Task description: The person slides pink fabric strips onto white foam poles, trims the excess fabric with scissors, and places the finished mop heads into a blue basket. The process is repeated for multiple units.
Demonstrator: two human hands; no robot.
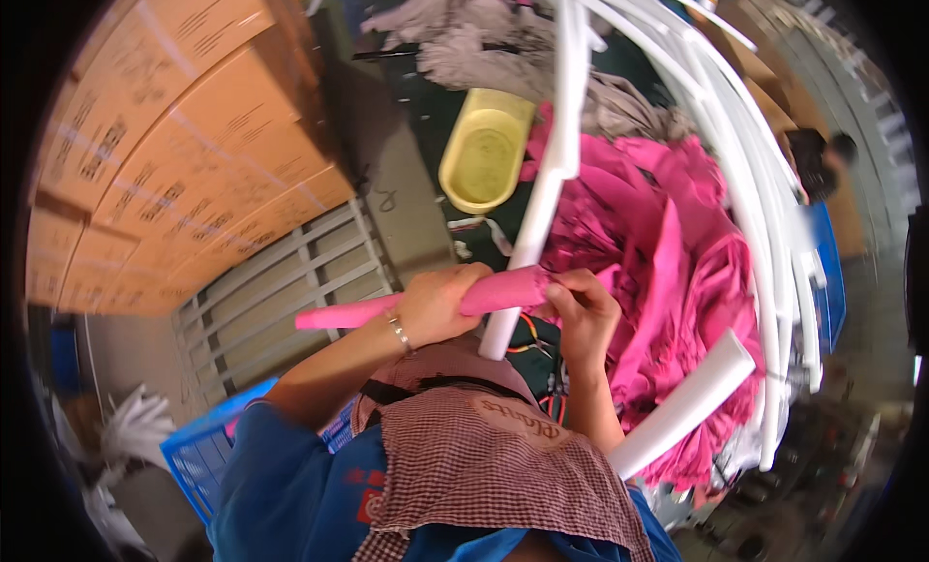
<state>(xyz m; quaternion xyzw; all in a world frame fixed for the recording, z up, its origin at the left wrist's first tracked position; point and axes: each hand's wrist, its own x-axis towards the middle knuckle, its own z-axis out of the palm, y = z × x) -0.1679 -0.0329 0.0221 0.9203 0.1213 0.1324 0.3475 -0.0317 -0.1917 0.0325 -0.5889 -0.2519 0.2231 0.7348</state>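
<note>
A pink fabric-covered tube [507, 291] lies crosswise in front of my body. My left hand [440, 305] is closed around its middle, and the narrower, flatter end sticks out to the left. At the tube's right end, my right hand [586, 315] pinches the gathered edge of the fabric. A long white foam tube [544, 209] passes beneath the pink one, its near end close to my waist. Right of my hands spreads a heap of pink fabric [668, 262]. Another white foam tube [689, 399] slants beside my right forearm; whether that arm touches it I cannot tell.
A yellow plastic basin [484, 160] stands ahead on the dark table. Grey fabric [474, 39] is piled farther back. Many white tubes [745, 175] curve along the right. Stacked cardboard boxes [184, 126], a slatted metal rack [290, 291] and a blue crate [198, 465] occupy the left.
</note>
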